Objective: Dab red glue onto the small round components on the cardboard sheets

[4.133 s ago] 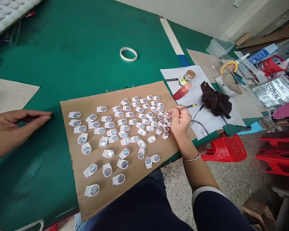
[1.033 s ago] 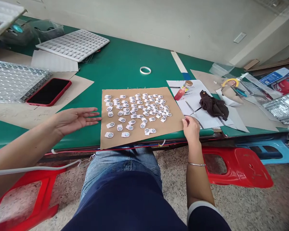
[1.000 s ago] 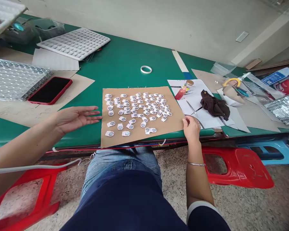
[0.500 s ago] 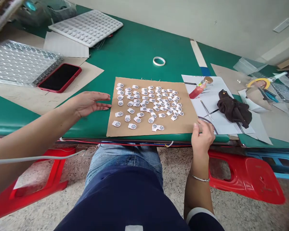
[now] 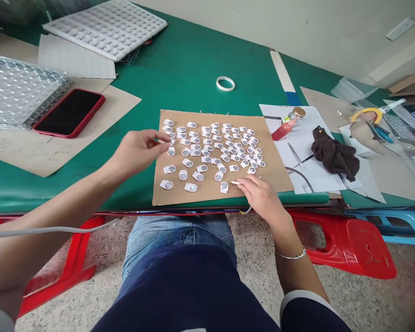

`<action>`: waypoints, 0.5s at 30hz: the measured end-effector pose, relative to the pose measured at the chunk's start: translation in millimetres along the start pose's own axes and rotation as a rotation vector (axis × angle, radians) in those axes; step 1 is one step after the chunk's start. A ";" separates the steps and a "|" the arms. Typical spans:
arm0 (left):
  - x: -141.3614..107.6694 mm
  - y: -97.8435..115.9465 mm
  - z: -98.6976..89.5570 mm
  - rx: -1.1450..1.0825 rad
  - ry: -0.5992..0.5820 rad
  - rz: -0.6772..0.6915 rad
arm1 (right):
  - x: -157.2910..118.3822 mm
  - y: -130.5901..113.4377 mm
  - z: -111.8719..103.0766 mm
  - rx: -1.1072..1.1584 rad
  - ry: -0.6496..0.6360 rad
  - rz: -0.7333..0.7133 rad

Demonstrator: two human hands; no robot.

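A brown cardboard sheet [image 5: 207, 196] lies at the table's front edge, covered with many small white tabs [image 5: 191, 187], each bearing a round dark-printed disc. My right hand [image 5: 261, 196] is at the sheet's lower right, its thumb and fingertips closed on one white tab [image 5: 234, 182]. Just left of that piece lies another tab [image 5: 224, 187]. Over the sheet's left edge hovers my left hand [image 5: 141, 150], fingers bent and apart, close to the leftmost tabs. I see nothing in it.
A red-cased phone [image 5: 71, 113] and a clear plastic tray [image 5: 20, 92] sit at left, with a white dimpled tray [image 5: 107, 27] behind. A tape roll [image 5: 225, 83] lies beyond the sheet. At right are a red-liquid bottle [image 5: 287, 124], tweezers [image 5: 297, 158] and a dark cloth [image 5: 335, 154].
My right hand has moved left from the sheet's right edge and taken hold of a tab. My left hand has shifted right, over the sheet's left edge.
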State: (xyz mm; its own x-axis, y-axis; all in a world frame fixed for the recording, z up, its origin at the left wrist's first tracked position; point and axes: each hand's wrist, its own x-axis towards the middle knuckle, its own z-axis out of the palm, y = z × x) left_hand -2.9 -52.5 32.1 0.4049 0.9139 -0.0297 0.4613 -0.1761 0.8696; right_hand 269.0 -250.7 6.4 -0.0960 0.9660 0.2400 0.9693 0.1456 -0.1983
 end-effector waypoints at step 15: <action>26.0 22.3 49.9 -0.274 -0.048 0.439 | 146.7 -27.0 17.5 0.462 0.505 -0.362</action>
State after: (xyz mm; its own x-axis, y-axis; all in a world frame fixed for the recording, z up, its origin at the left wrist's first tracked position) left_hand 57.3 -51.0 26.1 0.5522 0.7567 0.3501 0.0184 -0.4309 0.9022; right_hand 224.8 -109.2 30.4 -0.1662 0.6431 0.7475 0.6939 0.6149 -0.3748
